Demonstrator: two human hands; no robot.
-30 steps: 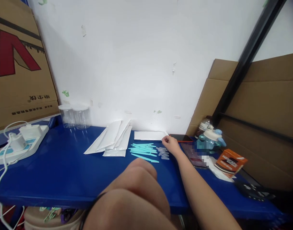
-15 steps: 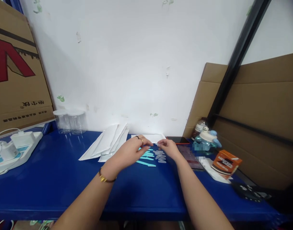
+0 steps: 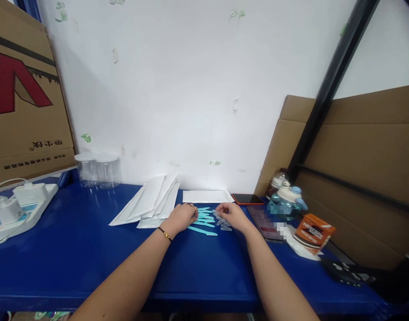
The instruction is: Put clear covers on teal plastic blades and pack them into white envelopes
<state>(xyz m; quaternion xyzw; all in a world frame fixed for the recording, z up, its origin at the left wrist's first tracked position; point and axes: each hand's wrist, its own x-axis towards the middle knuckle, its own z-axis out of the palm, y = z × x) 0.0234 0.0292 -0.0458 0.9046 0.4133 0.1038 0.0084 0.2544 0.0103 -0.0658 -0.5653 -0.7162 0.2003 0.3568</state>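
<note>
Several thin turquoise strips lie in a row on the blue table, roughly side by side. To their right is a small group of translucent grey pieces, narrow and flat. At the left ends of the strips is my left hand, its fingers curled together; what they hold, if anything, is hidden. My right hand pinches at the far end of the grey group, thumb and forefinger closed on what looks like one grey piece. Behind both hands lies a flat white packet against the wall.
White padded envelopes are stacked left of my hands. Clear jars and a power strip stand farther left. On the right are a red-edged phone, a dark tablet-like device, a drink bottle and an orange box.
My left hand has come down and back to the left ends of the strips, its fingers curling. The right hand has moved slightly left and nearer, over the grey pieces. The view has shifted slightly.
</note>
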